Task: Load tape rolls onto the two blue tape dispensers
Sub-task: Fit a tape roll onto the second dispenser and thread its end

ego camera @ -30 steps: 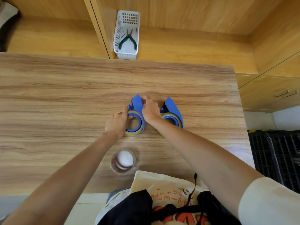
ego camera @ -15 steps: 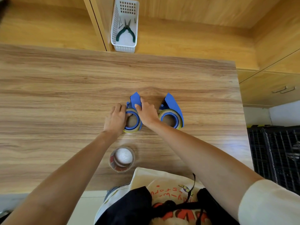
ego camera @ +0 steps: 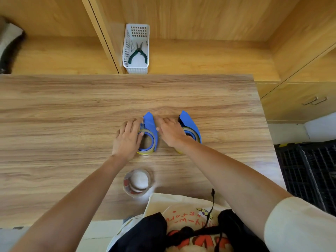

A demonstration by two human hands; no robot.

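Note:
Two blue tape dispensers lie side by side mid-table, each with a clear yellowish tape roll on its hub. The left dispenser (ego camera: 150, 124) carries a roll (ego camera: 147, 142); my left hand (ego camera: 127, 139) rests against that roll's left side, fingers over its top edge. My right hand (ego camera: 170, 131) lies between the two, fingers spread flat, its heel covering part of the right dispenser (ego camera: 190, 122) and its roll (ego camera: 190, 135). Whether the right hand grips anything is unclear.
A small clear jar (ego camera: 137, 182) with a white ball stands near the table's front edge. A white basket (ego camera: 136, 49) holding pliers sits on the shelf behind. The table's right edge (ego camera: 263, 124) drops to a black crate (ego camera: 309, 170).
My left hand slid up along the left roll toward the dispenser's blade end. My right hand moved right, off the left dispenser and onto the gap beside the right one.

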